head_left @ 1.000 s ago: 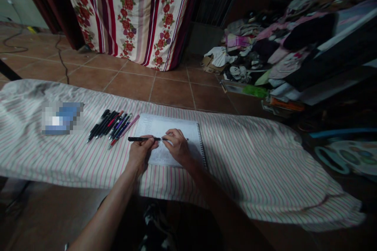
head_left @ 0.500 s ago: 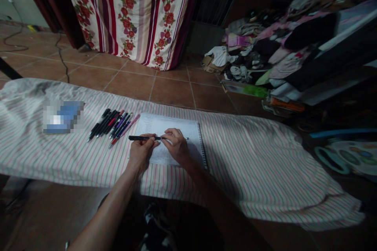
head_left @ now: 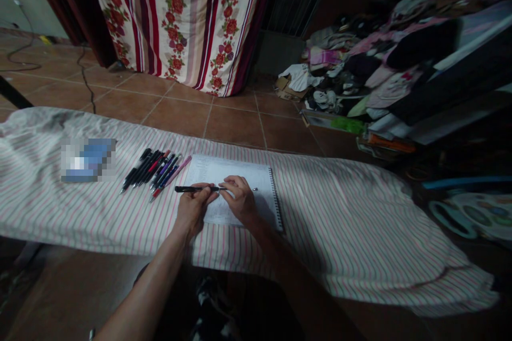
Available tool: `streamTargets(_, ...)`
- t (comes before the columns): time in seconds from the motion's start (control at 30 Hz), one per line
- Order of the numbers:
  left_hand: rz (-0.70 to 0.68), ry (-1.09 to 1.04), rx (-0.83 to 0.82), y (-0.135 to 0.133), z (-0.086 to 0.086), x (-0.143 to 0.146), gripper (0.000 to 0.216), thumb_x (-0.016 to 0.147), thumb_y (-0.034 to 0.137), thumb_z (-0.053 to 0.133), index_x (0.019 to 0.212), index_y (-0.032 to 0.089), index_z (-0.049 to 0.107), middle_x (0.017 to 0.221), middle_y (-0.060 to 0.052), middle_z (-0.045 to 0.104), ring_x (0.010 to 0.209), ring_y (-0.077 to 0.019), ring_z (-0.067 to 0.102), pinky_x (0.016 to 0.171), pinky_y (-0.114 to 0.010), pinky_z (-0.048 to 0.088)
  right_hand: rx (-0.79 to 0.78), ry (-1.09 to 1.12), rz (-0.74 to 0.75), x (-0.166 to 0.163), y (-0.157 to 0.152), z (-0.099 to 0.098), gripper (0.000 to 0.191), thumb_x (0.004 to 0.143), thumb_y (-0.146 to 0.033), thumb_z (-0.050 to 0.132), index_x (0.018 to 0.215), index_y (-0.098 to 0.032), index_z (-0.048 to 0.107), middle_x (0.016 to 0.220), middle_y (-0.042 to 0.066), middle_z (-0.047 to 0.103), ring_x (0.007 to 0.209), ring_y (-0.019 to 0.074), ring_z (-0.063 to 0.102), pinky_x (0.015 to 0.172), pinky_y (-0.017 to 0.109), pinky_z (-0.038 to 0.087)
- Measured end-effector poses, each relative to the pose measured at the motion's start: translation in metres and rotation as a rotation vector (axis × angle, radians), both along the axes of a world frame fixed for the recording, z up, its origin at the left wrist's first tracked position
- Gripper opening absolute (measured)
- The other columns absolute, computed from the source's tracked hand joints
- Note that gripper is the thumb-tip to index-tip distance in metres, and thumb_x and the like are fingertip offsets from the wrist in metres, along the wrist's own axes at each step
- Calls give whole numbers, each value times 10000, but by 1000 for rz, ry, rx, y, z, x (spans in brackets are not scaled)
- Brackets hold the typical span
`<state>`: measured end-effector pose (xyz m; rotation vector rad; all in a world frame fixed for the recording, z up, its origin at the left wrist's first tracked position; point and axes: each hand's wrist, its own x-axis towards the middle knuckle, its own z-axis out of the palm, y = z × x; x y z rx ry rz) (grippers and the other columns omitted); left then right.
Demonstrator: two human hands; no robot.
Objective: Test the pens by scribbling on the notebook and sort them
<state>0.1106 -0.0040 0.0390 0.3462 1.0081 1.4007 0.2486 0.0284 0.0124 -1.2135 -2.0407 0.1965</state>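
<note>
My left hand [head_left: 194, 203] is closed around the barrel of a black pen [head_left: 186, 189], which lies nearly level over the notebook. The fingertips of my right hand [head_left: 239, 197] pinch the thin right end of the same pen. Below both hands is a spiral notebook [head_left: 256, 170], open at a page with faint writing, its wire binding on the right. A small shiny piece [head_left: 255, 189] shows just right of my right hand; whether it joins the pen I cannot tell. Several pens [head_left: 154, 170], mostly black with some red, purple and pink, lie in a group left of the notebook.
A striped cloth [head_left: 340, 213] covers the long table. A blurred-out blue object [head_left: 90, 160] lies at its left. Behind hang a floral curtain [head_left: 176, 21] and, at right, a heap of clothes [head_left: 372, 58]. A cable [head_left: 84, 74] runs over the tiled floor.
Almost nothing differs. Both hands keep their hold on the pen, and the whole view has shifted very slightly.
</note>
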Motion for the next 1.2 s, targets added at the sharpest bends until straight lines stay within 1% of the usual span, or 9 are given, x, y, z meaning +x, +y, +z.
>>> streamTargets(0.17,24,-8,-15,0,1,-1,99,682,52,621,747,105,568,781,-71,678,765,-150,661,823,-312,529,-22,15,-13,6,-3,-1,217,743,-169,620,953,-195,665,950,76,610,891,199,539,792,346,484)
streamTargets(0.27,28,0,-18,0,2,-3,87,690,49,615,742,101,569,775,-72,678,767,-150,665,835,-310,525,-22,7,-34,14,-5,1,219,743,-171,620,956,-187,662,962,85,604,907,207,536,811,363,478)
streamTargets(0.43,30,5,-19,-1,1,-7,89,680,61,638,730,99,577,784,-79,679,755,-157,669,830,-320,532,-29,-7,-57,24,-7,0,184,764,-170,589,926,-212,668,983,78,592,908,205,532,803,370,486)
streamTargets(0.57,36,1,-29,-1,2,-9,73,689,58,629,718,98,575,788,-79,679,739,-153,670,817,-310,538,-33,-23,-56,25,-7,-5,168,762,-161,589,896,-213,675,999,78,584,908,206,523,793,368,491)
streamTargets(0.8,57,-4,-39,-1,1,-15,63,706,42,606,723,92,574,756,-74,677,710,-144,671,782,-276,549,-12,-48,-70,26,-4,-10,200,764,-128,565,918,-201,670,1020,83,578,909,207,509,803,366,485)
streamTargets(0.93,64,-14,-37,0,1,-18,58,707,41,611,716,89,579,762,-74,674,709,-145,670,774,-275,553,0,-94,-79,28,-2,-7,243,790,-94,504,946,-189,664,994,86,603,928,210,508,821,366,475)
streamTargets(1.1,63,-25,-39,-1,4,-18,62,708,37,615,700,89,582,768,-76,672,718,-144,668,773,-272,556,7,-144,-76,32,2,-1,256,796,-80,489,965,-159,665,943,87,645,927,218,500,835,370,461)
streamTargets(1.2,73,-22,-53,-1,7,-18,66,719,27,598,691,86,585,766,-79,671,704,-139,666,771,-268,557,13,-134,-96,33,4,-1,264,787,-80,488,948,-183,670,939,77,646,929,224,507,830,379,460)
